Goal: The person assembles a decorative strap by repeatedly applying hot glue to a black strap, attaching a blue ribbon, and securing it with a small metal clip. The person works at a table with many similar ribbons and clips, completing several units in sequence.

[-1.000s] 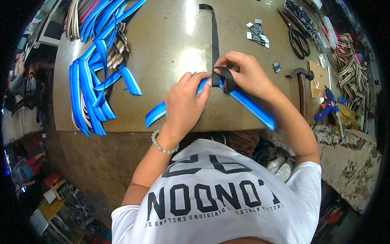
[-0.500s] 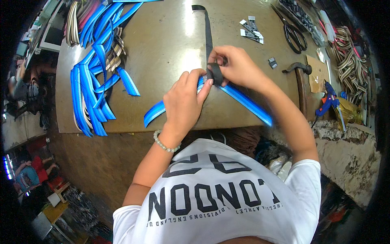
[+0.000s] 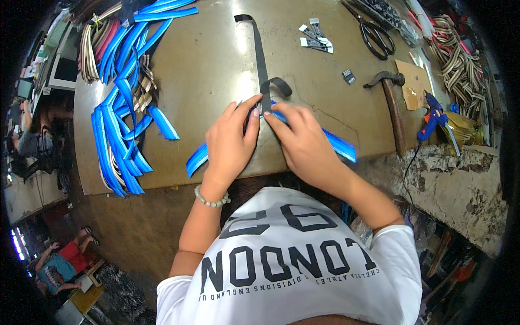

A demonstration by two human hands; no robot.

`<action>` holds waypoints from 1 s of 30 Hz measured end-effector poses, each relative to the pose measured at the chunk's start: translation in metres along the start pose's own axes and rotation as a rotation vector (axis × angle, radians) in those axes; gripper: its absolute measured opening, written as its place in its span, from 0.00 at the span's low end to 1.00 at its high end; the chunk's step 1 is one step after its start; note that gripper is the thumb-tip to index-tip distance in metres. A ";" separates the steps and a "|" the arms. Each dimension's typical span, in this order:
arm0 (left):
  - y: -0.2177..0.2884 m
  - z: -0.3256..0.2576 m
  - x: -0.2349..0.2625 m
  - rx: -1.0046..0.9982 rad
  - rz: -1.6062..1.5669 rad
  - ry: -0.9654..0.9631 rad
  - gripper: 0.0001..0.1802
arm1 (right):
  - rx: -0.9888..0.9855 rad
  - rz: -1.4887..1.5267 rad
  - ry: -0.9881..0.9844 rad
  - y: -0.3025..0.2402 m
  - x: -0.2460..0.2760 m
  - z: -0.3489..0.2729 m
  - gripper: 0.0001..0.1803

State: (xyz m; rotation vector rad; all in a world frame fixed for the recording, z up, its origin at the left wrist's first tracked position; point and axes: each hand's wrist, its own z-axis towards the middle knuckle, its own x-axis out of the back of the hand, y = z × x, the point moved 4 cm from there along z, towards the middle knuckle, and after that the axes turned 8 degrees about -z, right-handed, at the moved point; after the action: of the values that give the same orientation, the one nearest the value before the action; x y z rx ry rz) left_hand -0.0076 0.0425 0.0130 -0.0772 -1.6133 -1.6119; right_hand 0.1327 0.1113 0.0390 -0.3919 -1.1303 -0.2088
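Observation:
A long black strap (image 3: 259, 51) runs away from me over the table, its near end curling up in a loop. Beneath my hands a blue striped webbing strap (image 3: 340, 145) lies bent into an angle, one end slanting out on each side. At the point where the straps meet, my left hand (image 3: 232, 140) pinches the black strap from the left. My right hand (image 3: 307, 140) grips at the same place from the right, thumb against the black strap and fingers over the blue webbing. The fingers partly hide the join.
Blue straps (image 3: 122, 108) are heaped at the left. Small labels (image 3: 317, 40), black scissors (image 3: 375, 38), a hammer (image 3: 391, 108), cardboard (image 3: 413, 84) and a blue glue gun (image 3: 433, 122) lie to the right. Beyond them is a striped cord bundle (image 3: 460, 70). A person (image 3: 57, 265) is at far left.
My right hand has come down from above the join to beside my left hand. The black strap's lifted end now curls free of the fingers. The view has shifted slightly.

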 end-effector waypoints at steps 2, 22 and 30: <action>0.000 -0.005 0.007 -0.011 -0.048 0.073 0.13 | -0.134 0.094 0.052 0.022 0.014 -0.014 0.19; -0.019 -0.027 0.019 -0.060 0.033 0.172 0.06 | -0.531 0.197 -0.070 0.002 0.010 -0.007 0.14; -0.014 -0.024 0.021 -0.108 0.079 0.125 0.09 | -0.741 0.187 -0.197 0.017 0.021 -0.022 0.21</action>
State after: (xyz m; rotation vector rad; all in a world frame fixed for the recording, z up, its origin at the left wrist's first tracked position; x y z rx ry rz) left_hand -0.0175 0.0094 0.0099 -0.0940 -1.4108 -1.6101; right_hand 0.1659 0.1186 0.0463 -1.1913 -1.1739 -0.4316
